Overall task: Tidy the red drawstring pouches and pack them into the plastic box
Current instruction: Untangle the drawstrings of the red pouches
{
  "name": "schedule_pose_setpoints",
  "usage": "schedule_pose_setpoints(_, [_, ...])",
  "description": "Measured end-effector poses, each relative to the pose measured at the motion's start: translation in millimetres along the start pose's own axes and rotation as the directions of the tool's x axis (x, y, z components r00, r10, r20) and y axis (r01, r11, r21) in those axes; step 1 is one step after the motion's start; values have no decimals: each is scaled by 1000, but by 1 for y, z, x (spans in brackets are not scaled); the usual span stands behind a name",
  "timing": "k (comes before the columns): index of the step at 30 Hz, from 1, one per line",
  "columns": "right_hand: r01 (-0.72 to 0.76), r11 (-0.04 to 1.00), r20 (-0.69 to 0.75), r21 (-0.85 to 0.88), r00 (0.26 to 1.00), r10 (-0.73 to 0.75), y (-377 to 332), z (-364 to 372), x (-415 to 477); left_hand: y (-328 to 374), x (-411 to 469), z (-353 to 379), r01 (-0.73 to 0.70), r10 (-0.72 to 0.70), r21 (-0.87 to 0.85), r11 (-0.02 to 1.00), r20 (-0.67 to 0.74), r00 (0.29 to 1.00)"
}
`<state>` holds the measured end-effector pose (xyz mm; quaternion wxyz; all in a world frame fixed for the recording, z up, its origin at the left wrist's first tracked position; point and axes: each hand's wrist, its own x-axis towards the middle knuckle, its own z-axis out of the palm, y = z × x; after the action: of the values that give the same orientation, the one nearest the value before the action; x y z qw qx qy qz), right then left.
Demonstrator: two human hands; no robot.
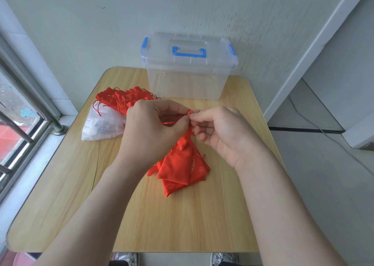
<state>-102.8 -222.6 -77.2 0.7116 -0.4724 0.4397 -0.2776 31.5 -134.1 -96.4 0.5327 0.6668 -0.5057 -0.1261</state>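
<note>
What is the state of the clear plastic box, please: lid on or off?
Lid on: the clear lid with blue handle sits flat atop the clear plastic box.

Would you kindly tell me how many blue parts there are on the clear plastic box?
3 on the plastic box: the handle mid-lid, the left latch at its left end, the right latch at its right end. Others behind may be hidden.

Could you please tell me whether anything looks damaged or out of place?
A dark crack runs down the left half of the light wooden tabletop. The heap of red drawstring pouches behind the left hand lies jumbled.
</note>
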Motion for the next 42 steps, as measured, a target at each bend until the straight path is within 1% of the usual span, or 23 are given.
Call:
schedule_pose_setpoints(6, [34,998,-17,-50,999,-35,0,-3,0,-4,1,0,-56,54,112,992,21,998])
schedule_pose_setpoints(11, [55,989,14,-140,998,-54,1,-2,0,-5,0,7,-95,82,204,974,74,994])
schedule_pose_setpoints(14, [57,989,7,-136,998,-56,1,-1,0,-7,1,8,-83,68,196,977,84,994])
schedule_pose_setpoints(18, [49,995,-21,-84,998,-51,-1,-3,-1,-9,1,6,-132,121,229,965,59,991])
schedule_pose_setpoints(22, [49,995,-28,-92,998,-52,-4,-7,-2,-14,3,2,-147,133,221,964,77,988])
schedule_pose_setpoints(26, [46,993,-17,-111,999,-48,-5,-8,-3,-11,3,0,-168,163,188,968,45,986])
schedule_pose_setpoints(30, [57,992,-26,-115,998,-61,-4,-8,-2,-6,1,2,-164,152,217,962,74,986])
schedule_pose_setpoints(32, [63,990,-38,-129,997,-68,-3,-7,-2,-4,-1,5,-133,114,218,967,96,989])
schedule_pose_setpoints(34, [68,987,-42,-143,996,-75,-2,-6,-2,-1,-1,6,-66,45,184,981,120,992])
schedule_pose_setpoints(38, [75,985,-42,-152,996,-82,-3,-7,-1,2,3,2,104,-112,61,993,160,981])
schedule_pose_setpoints(40, [78,985,-40,-155,996,-85,-3,-6,-1,4,3,1,191,-185,-20,981,177,967])
schedule_pose_setpoints(42, [85,982,-33,-168,995,-92,-2,-5,-1,4,4,1,247,-230,-76,966,184,956])
